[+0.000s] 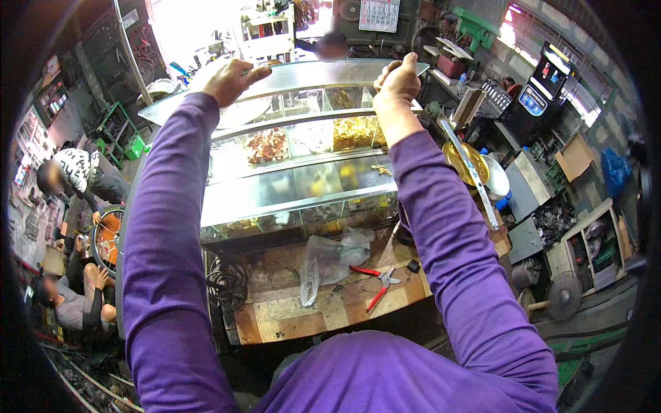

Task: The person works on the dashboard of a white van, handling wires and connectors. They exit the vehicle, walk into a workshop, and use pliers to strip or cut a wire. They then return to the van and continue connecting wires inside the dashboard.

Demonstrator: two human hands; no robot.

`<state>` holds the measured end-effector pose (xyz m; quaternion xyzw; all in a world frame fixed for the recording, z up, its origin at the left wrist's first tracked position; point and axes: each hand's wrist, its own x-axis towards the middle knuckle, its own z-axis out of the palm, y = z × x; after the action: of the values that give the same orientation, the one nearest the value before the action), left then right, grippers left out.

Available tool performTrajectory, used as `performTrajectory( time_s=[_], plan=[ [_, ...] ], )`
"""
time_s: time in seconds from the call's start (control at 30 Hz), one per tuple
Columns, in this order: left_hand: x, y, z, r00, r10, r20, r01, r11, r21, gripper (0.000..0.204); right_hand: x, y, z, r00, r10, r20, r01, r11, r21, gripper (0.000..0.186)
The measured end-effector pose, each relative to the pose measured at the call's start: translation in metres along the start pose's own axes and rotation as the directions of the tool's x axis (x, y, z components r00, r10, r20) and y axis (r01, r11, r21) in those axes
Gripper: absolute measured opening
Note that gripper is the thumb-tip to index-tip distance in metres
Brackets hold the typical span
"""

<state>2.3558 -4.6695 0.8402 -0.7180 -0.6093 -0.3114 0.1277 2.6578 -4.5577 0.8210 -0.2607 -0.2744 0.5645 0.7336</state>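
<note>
Both my arms stretch forward in purple sleeves over a glass display case (pixel 248 189). A glass pane (pixel 313 71) spans its top. My left hand (pixel 231 80) is curled at the pane's far edge on the left, its thumb pointing right. At the right end of the pane, my right hand (pixel 398 81) is closed with the thumb up. The fingertips of both hands are partly hidden. Inside the case, compartments hold reddish-brown small parts (pixel 267 146) and gold-coloured small parts (pixel 358 132).
Red-handled pliers (pixel 375 282) and a clear plastic bag (pixel 327 265) lie on the wooden bench (pixel 275 320), beside coiled cable (pixel 227 283). At right stand a gold round lid (pixel 465 164) and a metal strip (pixel 471 175). Two people are by a bicycle wheel (pixel 108 237) at left; another person (pixel 330 47) is beyond the case.
</note>
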Motion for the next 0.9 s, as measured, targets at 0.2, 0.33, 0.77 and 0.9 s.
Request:
performTrajectory(
  time_s=[0.2, 0.33, 0.77, 0.9],
  plan=[
    [0.024, -0.009, 0.009, 0.991, -0.089, 0.104, 0.103, 0.985, -0.138, 0.088, 0.035, 0.028, 0.009, 0.986, -0.072, -0.152, 0.058, 0.994, -0.094, 0.06],
    [0.007, 0.001, 0.011, 1.0, 0.0, 0.024, 0.002, 0.996, -0.09, 0.085, 0.026, 0.005, -0.025, 0.998, -0.024, 0.058, 0.018, 0.995, 0.099, 0.04],
    [-0.091, 0.026, 0.049, 0.965, 0.194, -0.175, -0.076, 0.849, 0.524, 0.055, -0.082, 0.01, -0.202, 0.467, 0.078, 0.881, 0.883, -0.085, -0.461, 0.049],
    [-0.099, 0.029, 0.053, 0.987, 0.085, -0.133, -0.009, 0.87, 0.493, 0.058, -0.084, 0.008, -0.21, 0.339, 0.086, 0.937, 0.936, -0.131, -0.326, 0.045]
  ],
)
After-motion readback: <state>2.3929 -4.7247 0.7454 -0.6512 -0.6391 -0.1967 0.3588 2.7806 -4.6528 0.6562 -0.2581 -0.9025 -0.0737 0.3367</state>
